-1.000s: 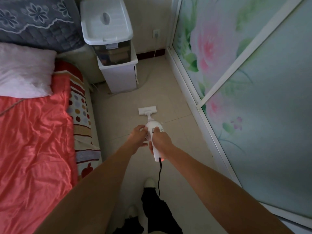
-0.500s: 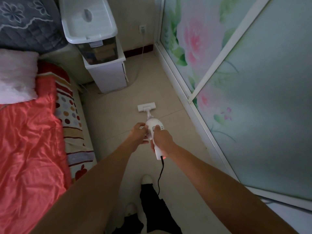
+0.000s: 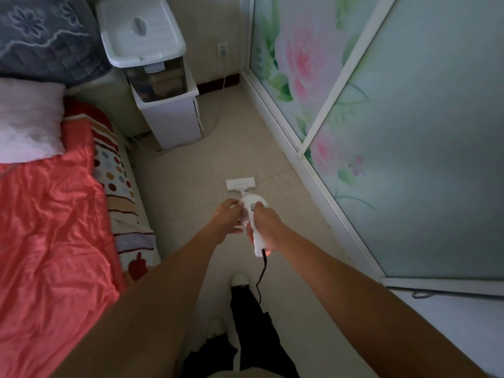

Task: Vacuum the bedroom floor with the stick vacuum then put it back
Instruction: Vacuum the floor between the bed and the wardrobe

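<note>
The white stick vacuum [image 3: 252, 204] stands in front of me, its flat floor head [image 3: 240, 184] resting on the pale tiled floor [image 3: 245, 137]. My right hand [image 3: 266, 226] is wrapped around the handle, thumb near a grey button. My left hand [image 3: 228, 216] holds the left side of the vacuum's body, fingers curled on it. A black cord [image 3: 261, 274] hangs from the handle's end down past my leg.
A bed with an orange-red cover [image 3: 51, 227] runs along the left. A white cabinet [image 3: 174, 121] with a lidded plastic bin [image 3: 144, 42] on top stands at the far end. A floral sliding glass door [image 3: 381, 118] lines the right. A wall socket [image 3: 222, 49] has a cable plugged in.
Both hands keep their hold on the vacuum. The view has swung slightly, and the floor head sits a little nearer my hands than a second ago.
</note>
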{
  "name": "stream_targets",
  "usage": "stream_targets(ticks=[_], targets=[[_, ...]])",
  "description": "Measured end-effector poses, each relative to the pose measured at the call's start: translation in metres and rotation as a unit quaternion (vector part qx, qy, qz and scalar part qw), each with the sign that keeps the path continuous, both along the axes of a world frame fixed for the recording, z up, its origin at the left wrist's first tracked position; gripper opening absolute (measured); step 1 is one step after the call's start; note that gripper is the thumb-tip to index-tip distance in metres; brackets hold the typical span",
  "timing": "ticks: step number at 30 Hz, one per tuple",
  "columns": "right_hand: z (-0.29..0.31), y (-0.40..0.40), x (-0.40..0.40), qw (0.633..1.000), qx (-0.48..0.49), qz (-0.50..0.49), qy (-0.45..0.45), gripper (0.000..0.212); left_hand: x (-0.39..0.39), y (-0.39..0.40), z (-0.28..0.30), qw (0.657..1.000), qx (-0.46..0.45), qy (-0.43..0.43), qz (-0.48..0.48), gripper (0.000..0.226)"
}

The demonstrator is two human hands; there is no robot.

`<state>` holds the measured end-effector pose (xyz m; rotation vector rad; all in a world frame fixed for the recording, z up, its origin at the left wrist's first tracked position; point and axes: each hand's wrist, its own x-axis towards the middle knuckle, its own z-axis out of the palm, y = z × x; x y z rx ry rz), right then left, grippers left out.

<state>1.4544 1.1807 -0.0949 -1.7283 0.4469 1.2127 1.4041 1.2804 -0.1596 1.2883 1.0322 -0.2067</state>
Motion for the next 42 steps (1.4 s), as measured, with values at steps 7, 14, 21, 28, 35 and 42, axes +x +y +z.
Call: stream_targets(ticks=[7, 14, 21, 28, 35, 42], targets=[[0.003, -0.039, -0.082, 1.000, -0.028, 0.003, -0.009, 0.032, -0.080, -0.035, 0.001, 0.999, -0.018, 0.003, -0.029, 0.032], [0.000, -0.065, -0.145, 0.999, -0.034, 0.022, -0.012, 0.041, -0.145, -0.061, -0.004, 1.000, -0.023, 0.004, -0.007, 0.032], [0.012, -0.085, -0.188, 0.998, -0.016, 0.062, 0.011, 0.044, -0.195, -0.085, 0.000, 0.999, -0.017, 0.005, 0.030, 0.033], [0.027, -0.115, -0.224, 0.993, -0.028, 0.093, 0.063, 0.044, -0.240, -0.122, 0.008, 0.996, -0.001, 0.033, 0.082, 0.029], [0.031, -0.138, -0.260, 0.980, -0.044, 0.182, 0.066, 0.045, -0.287, -0.153, 0.003, 0.990, -0.006, 0.040, 0.135, 0.028], [0.029, -0.138, -0.271, 0.977, -0.041, 0.203, 0.042, 0.049, -0.305, -0.156, 0.005, 0.989, 0.007, 0.041, 0.142, 0.029]])
